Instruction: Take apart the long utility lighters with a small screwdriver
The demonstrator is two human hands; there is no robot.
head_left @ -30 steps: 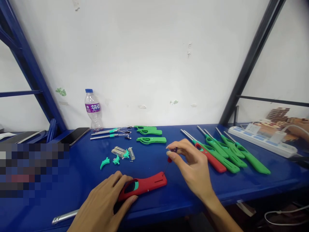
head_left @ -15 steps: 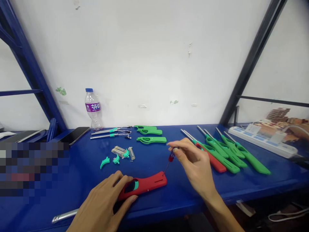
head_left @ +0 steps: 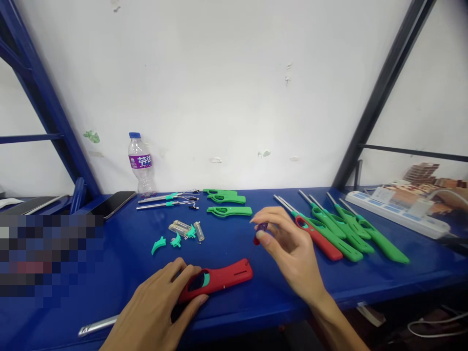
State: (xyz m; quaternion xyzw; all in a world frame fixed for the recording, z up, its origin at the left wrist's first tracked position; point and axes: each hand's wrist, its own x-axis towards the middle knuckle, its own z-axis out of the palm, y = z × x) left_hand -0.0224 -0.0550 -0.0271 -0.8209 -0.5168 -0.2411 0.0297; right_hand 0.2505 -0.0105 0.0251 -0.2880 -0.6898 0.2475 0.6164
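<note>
A red long-nosed lighter point(head_left: 230, 276) lies on the blue table with its metal tube toward the lower left. My left hand point(head_left: 164, 297) is closed round its trigger end and hides part of the tube. With thumb and fingers, my right hand point(head_left: 292, 248) grips a small screwdriver point(head_left: 260, 235) by its purple and red handle. The thin shaft slants down, its tip at the hole near the lighter's butt end. Behind my left hand are teal trigger pieces point(head_left: 158, 244) and clear fuel tanks point(head_left: 180, 228).
Green handle shells point(head_left: 229, 211) and metal tubes with wires point(head_left: 157, 205) lie toward the wall. Several green lighters point(head_left: 383, 242) and another red lighter point(head_left: 321, 240) are at the right, before a white power strip point(head_left: 398, 214). A plastic bottle point(head_left: 141, 165) and a phone point(head_left: 113, 204) stand and lie back left.
The fingers of my right hand have shifted on the screwdriver handle, turning it slightly. Its tip remains at the same hole. My left hand and the red lighter stay put.
</note>
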